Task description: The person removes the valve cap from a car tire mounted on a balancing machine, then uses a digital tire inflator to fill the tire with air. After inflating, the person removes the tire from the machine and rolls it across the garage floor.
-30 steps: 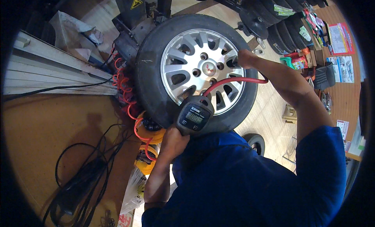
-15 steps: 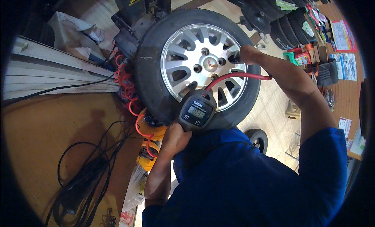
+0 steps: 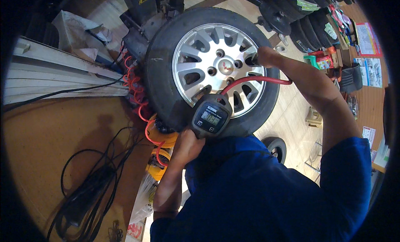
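Observation:
My left hand (image 3: 188, 147) is wrapped round the handle of a black digital tyre inflator gauge (image 3: 211, 116) with a lit display. The gauge stands in front of the lower edge of a car wheel with a silver alloy rim (image 3: 192, 67) and black tyre (image 3: 160, 81). From its top a red hose (image 3: 256, 78) curves right and passes behind my right forearm. My right hand (image 3: 267, 57) is closed at the rim's right edge, round a dark piece that looks like the hose end; my hand mostly hides it.
Left of the wheel, a coiled red air line (image 3: 134, 90) hangs beside a dark machine (image 3: 143, 27). Black cables (image 3: 89, 192) lie on a brown surface at lower left. Several tyres (image 3: 306, 31) stand at upper right, a small wheel (image 3: 275, 149) lower down.
The reading on the gauge's display looks different. Both hands keep their places on the gauge and at the rim; the whole view has shifted very slightly.

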The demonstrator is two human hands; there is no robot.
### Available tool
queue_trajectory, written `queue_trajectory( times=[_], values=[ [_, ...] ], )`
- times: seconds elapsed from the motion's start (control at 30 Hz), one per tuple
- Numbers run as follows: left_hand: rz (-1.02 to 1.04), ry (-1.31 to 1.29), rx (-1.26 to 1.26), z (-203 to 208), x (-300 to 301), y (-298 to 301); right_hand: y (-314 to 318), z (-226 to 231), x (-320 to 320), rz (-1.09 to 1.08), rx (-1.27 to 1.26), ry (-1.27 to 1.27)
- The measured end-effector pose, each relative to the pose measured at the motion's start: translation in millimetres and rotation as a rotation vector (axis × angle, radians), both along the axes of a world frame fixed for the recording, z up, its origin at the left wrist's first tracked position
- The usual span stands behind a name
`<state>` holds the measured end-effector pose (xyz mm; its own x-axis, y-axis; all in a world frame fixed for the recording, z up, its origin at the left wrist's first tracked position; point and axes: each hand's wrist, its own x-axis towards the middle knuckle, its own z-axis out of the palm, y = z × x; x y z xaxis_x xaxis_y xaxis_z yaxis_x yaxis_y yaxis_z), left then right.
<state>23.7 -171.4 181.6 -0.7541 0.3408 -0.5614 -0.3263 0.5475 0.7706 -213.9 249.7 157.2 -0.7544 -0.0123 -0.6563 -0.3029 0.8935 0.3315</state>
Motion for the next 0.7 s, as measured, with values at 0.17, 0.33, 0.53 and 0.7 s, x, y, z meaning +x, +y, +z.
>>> queue_trajectory(
  times=[0.17, 0.33, 0.53, 0.7],
  values=[
    [-0.010, 0.050, 0.041, 1, 1, 0, -10, 8, 3, -0.050, -0.027, 0.015],
    [0.021, 0.025, 0.045, -7, 6, 3, -4, -1, 3, -0.018, -0.077, 0.027],
    [0.025, 0.097, 0.106, -11, 9, 1, -4, -1, 4, 0.021, -0.061, 0.045],
    [0.015, 0.072, 0.105, -11, 7, 2, -14, 10, 3, -0.042, -0.088, 0.009]
  ],
)
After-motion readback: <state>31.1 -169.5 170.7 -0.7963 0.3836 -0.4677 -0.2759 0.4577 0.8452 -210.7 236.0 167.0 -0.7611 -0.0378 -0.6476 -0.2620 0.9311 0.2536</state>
